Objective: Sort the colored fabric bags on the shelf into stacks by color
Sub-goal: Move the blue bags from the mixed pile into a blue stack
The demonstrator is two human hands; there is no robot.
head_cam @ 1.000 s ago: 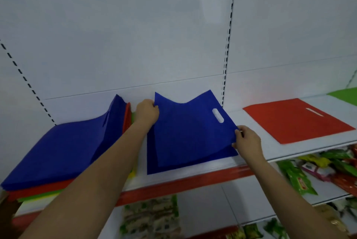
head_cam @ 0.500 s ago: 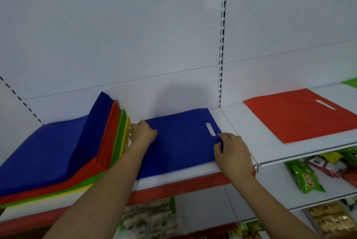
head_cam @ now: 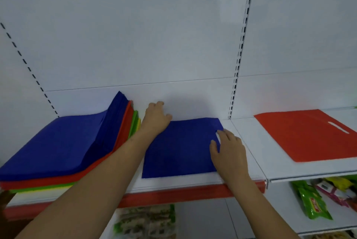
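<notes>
A blue fabric bag point(head_cam: 181, 148) lies flat on the white shelf point(head_cam: 193, 181), in the middle. My left hand point(head_cam: 155, 118) hovers at its far left corner with fingers loosely spread, holding nothing. My right hand point(head_cam: 229, 150) rests flat on the bag's right edge, covering its handle slot. To the left sits a mixed stack of bags point(head_cam: 58, 146): blue on top, then red, green and yellow layers, its far edge curling up against the back wall. A red bag point(head_cam: 307, 134) lies flat on the shelf section to the right.
A white back panel point(head_cam: 154, 36) with slotted uprights stands behind the shelf. The shelf front carries a red strip point(head_cam: 173, 194). Lower shelves hold packaged snacks point(head_cam: 313, 200) at the right and below the middle.
The blue bag, held up and bent a second ago, now lies flat. My left hand let go of its corner and opened; my right hand moved onto its right edge.
</notes>
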